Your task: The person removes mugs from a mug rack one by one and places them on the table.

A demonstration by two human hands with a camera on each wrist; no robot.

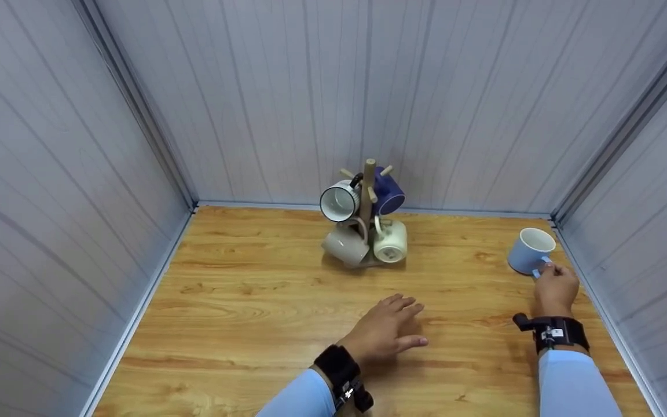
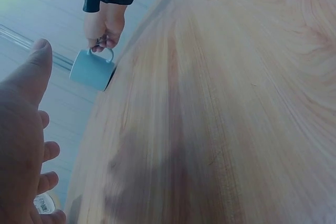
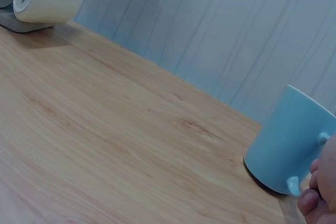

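Right now my right hand (image 1: 554, 288) pinches the handle of the pale blue mug (image 1: 530, 250), which stands upright on the wooden table (image 1: 241, 289) near its right edge, close to the wall. From the wrist view the mug's base looks to be touching the wood, perhaps slightly tipped; I cannot tell for sure. My left hand (image 1: 385, 330) rests flat on the table, fingers relaxed and holding nothing. The mug tree (image 1: 368, 191) at the back already carries four mugs: a white-lined one, a dark blue one, a grey one and a cream one (image 1: 391, 242). As I judge it, the blue mug is gripped but not yet lifted, well apart from the tree.
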